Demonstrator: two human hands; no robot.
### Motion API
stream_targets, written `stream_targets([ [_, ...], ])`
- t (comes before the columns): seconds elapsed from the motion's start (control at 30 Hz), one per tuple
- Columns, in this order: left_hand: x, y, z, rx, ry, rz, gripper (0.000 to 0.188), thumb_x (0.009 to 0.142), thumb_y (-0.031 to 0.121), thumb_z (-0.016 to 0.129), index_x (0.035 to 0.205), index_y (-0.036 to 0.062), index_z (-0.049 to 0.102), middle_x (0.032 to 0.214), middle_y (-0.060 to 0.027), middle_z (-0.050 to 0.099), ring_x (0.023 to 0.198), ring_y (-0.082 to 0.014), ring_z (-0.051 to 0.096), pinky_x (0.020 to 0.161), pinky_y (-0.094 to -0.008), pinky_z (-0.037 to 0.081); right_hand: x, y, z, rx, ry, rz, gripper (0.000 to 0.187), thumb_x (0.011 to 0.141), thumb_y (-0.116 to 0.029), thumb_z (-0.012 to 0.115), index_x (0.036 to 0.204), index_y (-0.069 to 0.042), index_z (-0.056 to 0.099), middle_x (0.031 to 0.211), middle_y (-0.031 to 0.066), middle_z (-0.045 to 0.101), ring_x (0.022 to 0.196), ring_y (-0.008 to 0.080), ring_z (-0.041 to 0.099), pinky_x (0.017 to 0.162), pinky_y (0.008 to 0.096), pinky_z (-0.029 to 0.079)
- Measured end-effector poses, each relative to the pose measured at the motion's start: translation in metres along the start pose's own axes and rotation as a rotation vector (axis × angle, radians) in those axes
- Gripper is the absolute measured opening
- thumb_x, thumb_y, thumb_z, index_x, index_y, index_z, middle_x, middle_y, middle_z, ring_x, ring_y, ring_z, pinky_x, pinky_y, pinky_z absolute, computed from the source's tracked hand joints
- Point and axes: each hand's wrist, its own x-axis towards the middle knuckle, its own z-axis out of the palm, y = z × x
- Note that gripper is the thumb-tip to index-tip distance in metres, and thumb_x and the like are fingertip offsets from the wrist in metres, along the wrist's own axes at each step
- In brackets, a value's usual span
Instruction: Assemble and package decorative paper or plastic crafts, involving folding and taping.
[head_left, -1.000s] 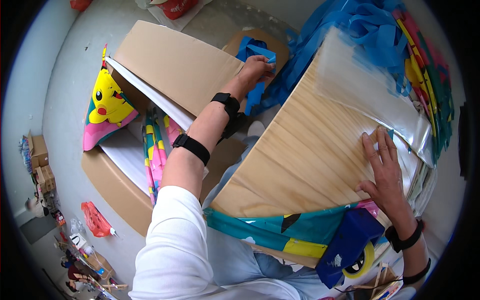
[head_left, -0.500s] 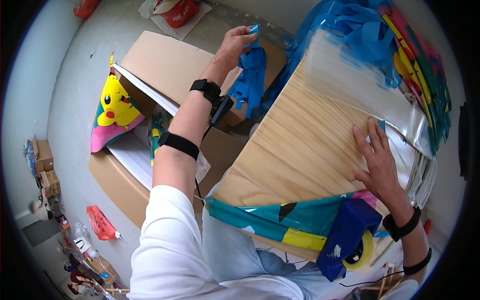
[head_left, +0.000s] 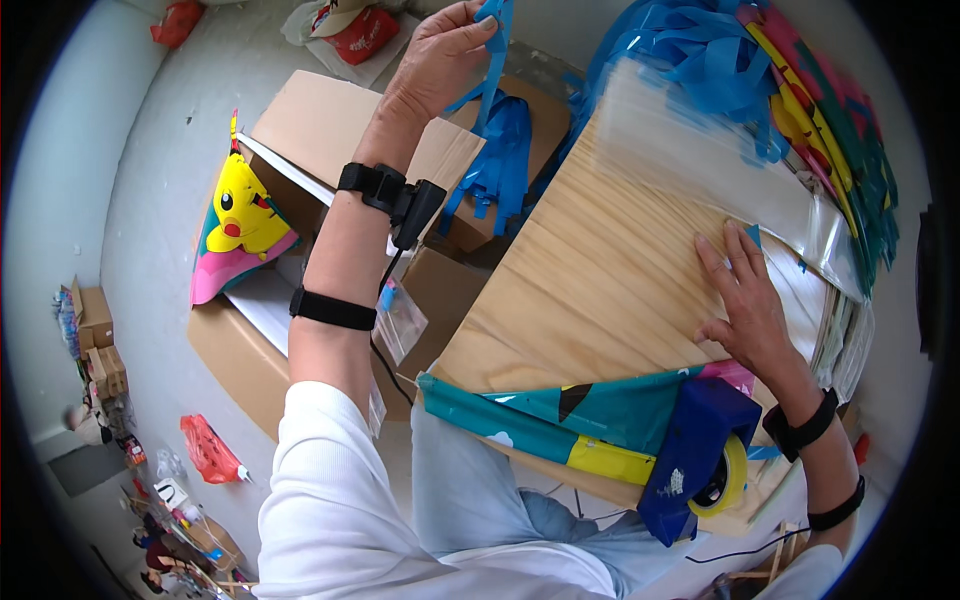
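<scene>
While the left hand (head_left: 440, 55) is raised to the top centre of the frame, its fingers are pinched shut on a blue strip (head_left: 492, 50) that hangs down toward a bundle of blue strips (head_left: 500, 160) lying in an open cardboard box (head_left: 320, 130) below. At the right of the frame the right hand (head_left: 750, 305) lies flat and open, palm down, on the wooden worktop (head_left: 590, 290), its fingertips touching the edge of a clear plastic sleeve (head_left: 700, 165); it grips nothing. Behind the sleeve, in the upper right, sits a heap of blue and coloured plastic pieces (head_left: 790, 90). Along the near edge of the worktop lies a folded teal and yellow kite (head_left: 560, 420), with a blue tape dispenser (head_left: 700, 455) resting on it. At centre left a yellow cartoon-figure kite (head_left: 240, 225) leans in a second box
</scene>
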Motion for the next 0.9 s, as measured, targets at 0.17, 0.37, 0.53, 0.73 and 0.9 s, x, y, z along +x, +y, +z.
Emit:
stream_targets([
  [0.17,-0.008,0.060,0.026,-0.296,-0.301,0.094,0.013,0.098,0.011,0.065,0.111,0.0065,0.067,0.114,-0.0080,0.071,0.108,-0.0192,0.064,0.104,-0.0453,0.046,-0.001,0.001,-0.002,0.024,-0.025,0.033,0.122,0.047,-0.020,0.094,0.155,-0.019,0.037,0.160,0.0274,0.027,0.145,0.0443,0.032,0.119,0.0456,0.034],
  [0.37,-0.064,0.153,0.095,-0.219,-0.237,0.195,0.016,0.099,0.008,0.059,0.113,0.0085,0.067,0.134,-0.0177,0.063,0.130,-0.0299,0.057,0.107,-0.0483,0.045,-0.007,0.012,0.006,0.112,0.001,-0.006,0.114,0.055,-0.023,0.093,0.155,-0.016,0.038,0.160,0.0279,0.027,0.147,0.0437,0.029,0.120,0.0441,0.031],
  [0.53,-0.118,0.241,0.145,-0.140,-0.304,0.247,0.021,0.099,0.011,0.059,0.119,0.0105,0.067,0.145,-0.0209,0.054,0.143,-0.0360,0.043,0.115,-0.0527,0.036,0.004,0.001,-0.027,0.313,0.109,0.034,0.092,0.070,-0.031,0.086,0.149,-0.009,0.045,0.157,0.0268,0.035,0.146,0.0403,0.033,0.121,0.0429,0.029],
  [0.73,-0.201,0.289,0.231,0.124,-0.406,0.272,0.021,0.103,0.023,0.053,0.107,0.0052,0.064,0.114,-0.0188,0.070,0.102,-0.0275,0.071,0.093,-0.0464,0.053,-0.069,-0.098,-0.133,0.880,0.420,-0.146,0.090,0.070,-0.033,0.085,0.149,-0.010,0.048,0.152,0.0182,0.048,0.143,0.0302,0.042,0.119,0.0413,0.032],
  [0.9,-0.272,0.293,0.310,0.150,-0.518,-0.162,0.011,0.092,0.008,0.068,0.096,0.0000,0.061,0.079,-0.0072,0.065,0.068,-0.0130,0.066,0.069,-0.0245,0.053,-0.178,-0.162,-0.178,0.972,0.403,-0.458,0.099,0.065,-0.019,0.087,0.153,-0.017,0.044,0.146,0.0077,0.054,0.135,0.0248,0.051,0.118,0.0437,0.033],
])
